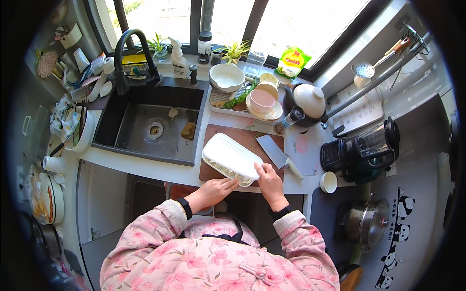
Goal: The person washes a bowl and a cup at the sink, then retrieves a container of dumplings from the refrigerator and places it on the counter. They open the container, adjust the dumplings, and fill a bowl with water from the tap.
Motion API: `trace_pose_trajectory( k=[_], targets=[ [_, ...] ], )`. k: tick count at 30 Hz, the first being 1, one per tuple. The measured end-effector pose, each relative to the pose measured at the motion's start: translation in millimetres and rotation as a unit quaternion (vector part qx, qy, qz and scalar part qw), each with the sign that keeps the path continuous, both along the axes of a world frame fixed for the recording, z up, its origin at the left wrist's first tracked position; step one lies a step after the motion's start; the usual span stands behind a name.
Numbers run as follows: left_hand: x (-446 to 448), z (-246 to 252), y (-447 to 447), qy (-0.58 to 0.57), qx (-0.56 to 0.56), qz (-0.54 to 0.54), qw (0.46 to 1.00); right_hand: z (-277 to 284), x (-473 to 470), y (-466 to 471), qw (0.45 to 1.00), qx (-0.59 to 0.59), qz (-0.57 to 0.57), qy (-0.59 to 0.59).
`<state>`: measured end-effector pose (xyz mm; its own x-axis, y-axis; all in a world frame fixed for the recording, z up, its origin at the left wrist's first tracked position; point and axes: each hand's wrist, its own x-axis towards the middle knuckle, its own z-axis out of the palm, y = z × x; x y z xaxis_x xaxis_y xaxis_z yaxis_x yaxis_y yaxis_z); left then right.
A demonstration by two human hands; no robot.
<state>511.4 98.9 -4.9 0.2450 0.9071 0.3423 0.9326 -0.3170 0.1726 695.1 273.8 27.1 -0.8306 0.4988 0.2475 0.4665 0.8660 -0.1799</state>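
Observation:
A white plastic lid (233,151) lies tilted over a white container (213,165) on a brown cutting board (209,140). Pale pieces that look like dumplings show through the gap at the near side. My right hand (268,182) grips the lid's near right corner, thumb and fingers at its edge. My left hand (214,191) rests its fingertips at the container's near edge, beside the pale food; whether it grips the rim I cannot tell. A cleaver (273,150) with a pale handle lies on the board's right side, the handle reaching past the board.
Left of the board is a dark sink (145,123) with a black faucet (122,65). Behind stand a drying tray (218,98) with bowls, a dark pot (307,102) and a pepper grinder (289,120). At right are a blender (360,145), a small bowl (328,182) and a steel pot (364,222).

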Motion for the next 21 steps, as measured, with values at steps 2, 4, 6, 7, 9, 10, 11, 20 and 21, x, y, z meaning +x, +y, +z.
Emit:
trace_pose_trajectory(
  k=[2, 4, 6, 7, 9, 10, 11, 20, 21],
  targets=[
    [1, -2, 0, -0.012, -0.004, 0.004, 1.000, 3, 0, -2, 1.000, -0.001, 0.002, -0.007],
    [2, -3, 0, -0.022, -0.004, 0.007, 1.000, 5, 0, -4, 1.000, 0.001, 0.003, -0.013],
    [2, -3, -1, -0.031, -0.001, 0.009, 0.999, 7, 0, -4, 1.000, 0.005, 0.002, -0.019],
    [2, -4, -1, -0.035, -0.002, 0.009, 0.999, 8, -1, -4, 1.000, 0.007, 0.004, -0.021],
    [1, -4, -1, -0.042, -0.004, 0.007, 0.999, 10, -2, -2, 1.000, 0.010, 0.007, -0.024],
    [1, -4, -1, -0.045, -0.005, 0.007, 0.999, 11, -2, 0, 0.999, 0.023, 0.012, -0.023],
    [1, -4, 0, -0.047, -0.007, 0.007, 0.999, 13, -3, 1, 0.999, 0.036, 0.018, -0.021],
    [-5, 0, -1, -0.069, -0.042, -0.018, 0.997, 52, -15, 20, 0.999, 0.018, 0.003, 0.029],
    [-7, 1, -1, -0.067, -0.048, -0.023, 0.996, 55, -16, 25, 0.999, -0.003, -0.010, 0.038]
  ],
)
